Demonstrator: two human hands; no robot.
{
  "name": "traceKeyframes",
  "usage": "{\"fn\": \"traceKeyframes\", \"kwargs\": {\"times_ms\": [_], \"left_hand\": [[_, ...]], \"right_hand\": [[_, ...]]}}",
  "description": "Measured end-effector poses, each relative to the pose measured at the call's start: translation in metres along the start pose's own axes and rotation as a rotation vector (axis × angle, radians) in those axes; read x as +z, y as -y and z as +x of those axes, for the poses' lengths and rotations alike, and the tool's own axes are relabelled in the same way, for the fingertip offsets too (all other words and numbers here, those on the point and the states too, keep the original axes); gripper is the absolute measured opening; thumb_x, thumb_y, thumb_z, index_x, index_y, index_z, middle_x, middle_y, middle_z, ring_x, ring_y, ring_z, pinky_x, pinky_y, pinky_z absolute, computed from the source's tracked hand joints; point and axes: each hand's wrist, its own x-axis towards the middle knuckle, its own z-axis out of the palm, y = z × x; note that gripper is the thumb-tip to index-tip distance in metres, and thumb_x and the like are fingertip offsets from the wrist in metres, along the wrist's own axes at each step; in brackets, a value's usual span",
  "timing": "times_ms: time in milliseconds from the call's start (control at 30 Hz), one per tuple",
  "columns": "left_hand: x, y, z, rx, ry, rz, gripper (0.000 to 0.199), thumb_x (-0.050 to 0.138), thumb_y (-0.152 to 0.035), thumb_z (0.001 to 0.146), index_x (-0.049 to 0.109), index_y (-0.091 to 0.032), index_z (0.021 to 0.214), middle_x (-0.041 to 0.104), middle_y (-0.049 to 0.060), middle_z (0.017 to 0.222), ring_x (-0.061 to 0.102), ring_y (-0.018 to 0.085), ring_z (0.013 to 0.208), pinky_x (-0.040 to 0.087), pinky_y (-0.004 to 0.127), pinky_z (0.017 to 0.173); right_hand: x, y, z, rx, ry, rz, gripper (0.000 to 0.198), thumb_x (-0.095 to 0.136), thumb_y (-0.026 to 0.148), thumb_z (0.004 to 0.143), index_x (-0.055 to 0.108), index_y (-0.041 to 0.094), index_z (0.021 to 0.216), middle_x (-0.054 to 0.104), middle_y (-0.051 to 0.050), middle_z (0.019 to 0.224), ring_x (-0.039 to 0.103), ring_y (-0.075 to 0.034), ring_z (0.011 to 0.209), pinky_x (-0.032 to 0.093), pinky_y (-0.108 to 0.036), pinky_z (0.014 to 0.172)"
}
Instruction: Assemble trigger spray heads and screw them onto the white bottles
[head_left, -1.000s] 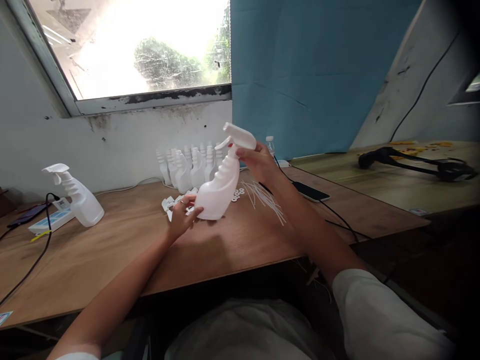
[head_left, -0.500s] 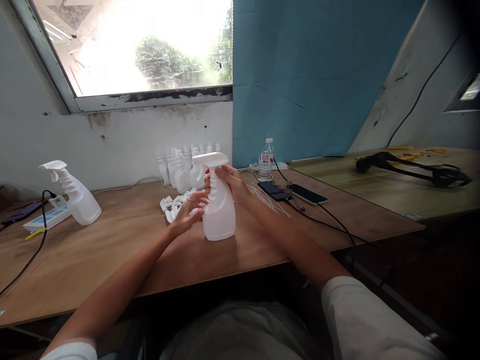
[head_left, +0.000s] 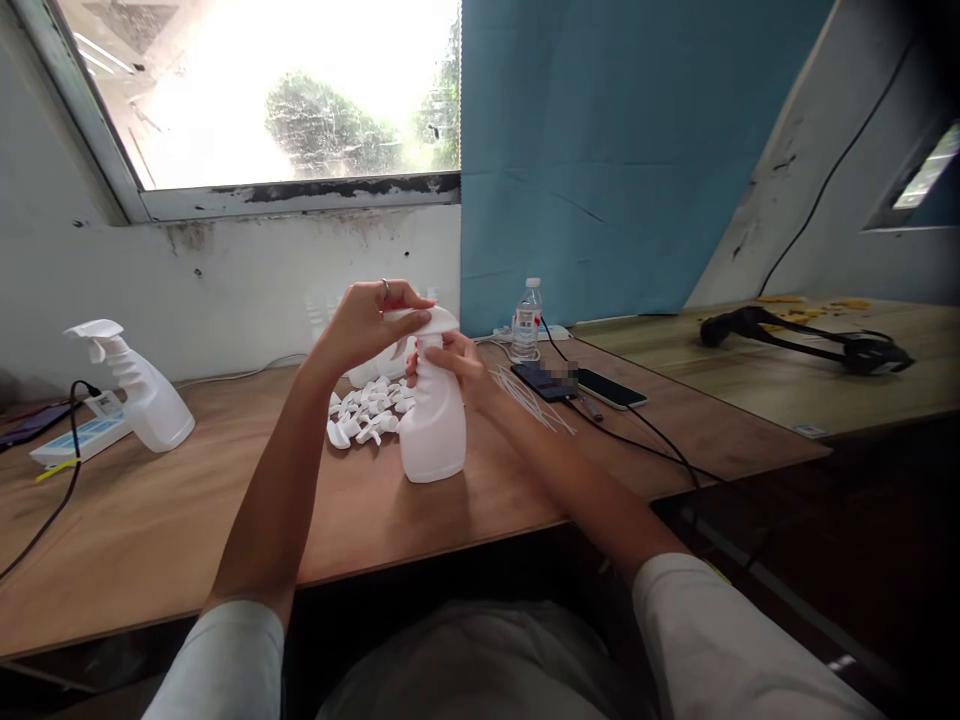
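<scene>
A white spray bottle (head_left: 433, 435) stands upright on the wooden table in front of me, its trigger head on top. My left hand (head_left: 369, 325) grips the spray head from the left, thumb and fingers closed around it. Around the bottle's neck, just below the head, my right hand (head_left: 457, 365) is wrapped. A pile of small white plastic trigger pieces (head_left: 367, 405) lies behind and to the left of the bottle. Several white bottles without heads stand at the wall, mostly hidden by my left hand.
Another spray bottle with a head (head_left: 154, 405) stands at the left beside a power strip (head_left: 82, 440). To the right are a water bottle (head_left: 527, 322), white thin tubes (head_left: 532, 400), phones (head_left: 611, 388) and black cables. A black headset-like frame (head_left: 806, 340) lies on the far-right table.
My left hand has risen from the bottle's side to its spray head and closed on it. The right hand stays at the neck. The view has shifted slightly.
</scene>
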Motion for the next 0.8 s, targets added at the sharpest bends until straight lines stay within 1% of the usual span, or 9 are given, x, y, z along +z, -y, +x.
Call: {"fn": "traceKeyframes", "kwargs": {"times_ms": [67,167,233,333,400,533,633,700,800], "left_hand": [[-0.003,0.003,-0.001,-0.025,0.02,-0.028,0.02,0.072,-0.029,0.076,0.064,-0.011,0.077,0.065,0.002,0.082,0.067,0.019,0.083,0.056,0.038,0.079],[-0.005,0.002,-0.003,-0.071,0.042,-0.017,0.022,0.071,-0.03,0.077,0.062,-0.01,0.074,0.066,0.003,0.083,0.066,0.016,0.077,0.056,0.034,0.073],[-0.006,-0.002,-0.004,-0.091,0.038,0.014,0.022,0.07,-0.03,0.078,0.062,-0.011,0.073,0.065,0.003,0.08,0.066,0.016,0.078,0.055,0.03,0.07],[-0.005,-0.008,-0.006,-0.129,0.041,0.045,0.021,0.068,-0.031,0.078,0.061,-0.012,0.073,0.067,0.004,0.08,0.065,0.017,0.081,0.052,0.026,0.066],[-0.004,-0.009,-0.005,-0.153,0.048,0.047,0.021,0.068,-0.032,0.078,0.061,-0.013,0.073,0.069,0.005,0.084,0.065,0.017,0.081,0.051,0.024,0.064],[-0.004,-0.006,-0.004,-0.153,0.046,0.029,0.021,0.068,-0.033,0.077,0.061,-0.014,0.073,0.07,0.007,0.09,0.064,0.017,0.085,0.05,0.024,0.066],[-0.005,-0.002,-0.004,-0.158,0.058,0.008,0.023,0.068,-0.035,0.077,0.06,-0.013,0.074,0.069,0.006,0.086,0.065,0.019,0.088,0.05,0.025,0.066],[-0.006,-0.001,-0.005,-0.154,0.055,0.003,0.023,0.068,-0.035,0.077,0.06,-0.014,0.073,0.068,0.006,0.083,0.065,0.021,0.093,0.05,0.026,0.068],[-0.007,-0.001,-0.006,-0.13,0.05,0.002,0.024,0.069,-0.034,0.077,0.058,-0.014,0.071,0.066,0.005,0.079,0.065,0.023,0.1,0.051,0.028,0.074]], "right_hand": [[0.001,-0.001,0.002,-0.001,-0.014,-0.021,0.038,0.077,0.033,0.072,0.052,0.017,0.096,0.066,-0.002,0.075,0.064,-0.015,0.061,0.053,-0.028,0.057],[0.002,-0.001,0.003,0.023,0.043,0.032,0.038,0.072,0.04,0.077,0.053,0.016,0.1,0.066,-0.003,0.076,0.064,-0.016,0.062,0.054,-0.029,0.058],[0.004,0.001,0.004,0.038,0.043,0.01,0.036,0.071,0.041,0.078,0.055,0.016,0.097,0.065,-0.002,0.074,0.063,-0.015,0.06,0.054,-0.029,0.057],[0.006,0.003,0.004,0.025,0.001,-0.084,0.035,0.076,0.039,0.073,0.056,0.016,0.091,0.063,0.001,0.068,0.061,-0.013,0.056,0.053,-0.026,0.055],[0.007,0.003,0.004,0.041,0.012,-0.052,0.037,0.073,0.044,0.075,0.055,0.017,0.093,0.063,0.0,0.07,0.062,-0.013,0.057,0.053,-0.027,0.056],[0.007,0.003,0.003,0.036,0.001,-0.034,0.041,0.075,0.04,0.074,0.053,0.018,0.1,0.063,0.001,0.069,0.061,-0.013,0.057,0.053,-0.027,0.055],[0.007,0.002,0.002,0.019,0.008,-0.005,0.04,0.073,0.041,0.077,0.052,0.019,0.104,0.064,0.001,0.071,0.062,-0.014,0.058,0.054,-0.027,0.055],[0.007,0.001,0.001,0.044,0.029,0.038,0.036,0.071,0.041,0.079,0.055,0.017,0.1,0.065,-0.001,0.074,0.064,-0.015,0.062,0.054,-0.027,0.056],[0.004,0.0,0.0,0.056,0.02,0.028,0.033,0.075,0.038,0.075,0.059,0.014,0.091,0.065,-0.003,0.074,0.064,-0.014,0.063,0.054,-0.026,0.058]]}}
